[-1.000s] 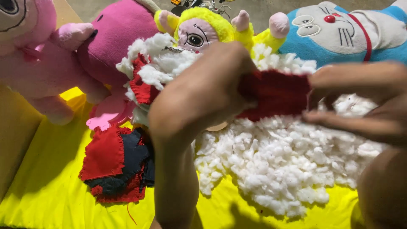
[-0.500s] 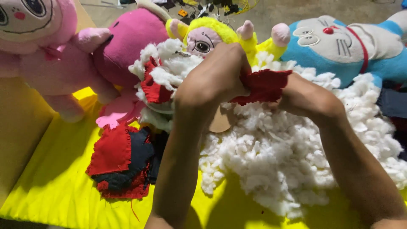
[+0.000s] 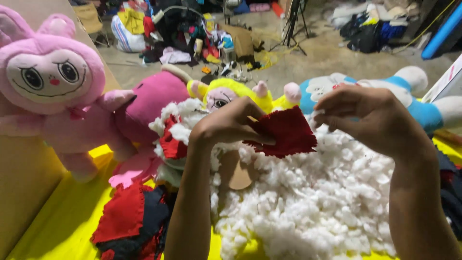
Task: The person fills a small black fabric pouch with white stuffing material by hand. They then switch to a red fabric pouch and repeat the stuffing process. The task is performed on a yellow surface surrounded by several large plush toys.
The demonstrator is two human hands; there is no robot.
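My left hand grips a piece of red fabric and holds it up over a big heap of white stuffing. My right hand is at the fabric's right edge, fingers curled toward it; whether it grips the cloth is hidden. More red cloth pokes out of the stuffing to the left. A tan flat piece lies under my left wrist.
A pink rabbit plush leans at the left, a magenta plush, a yellow-haired doll and a blue cat plush lie behind. Red and navy cloth scraps sit on the yellow sheet. Clutter covers the floor beyond.
The view has tilted up, showing the floor behind. Both hands have lifted the red fabric off the stuffing, and it now hangs looser and wider between them.
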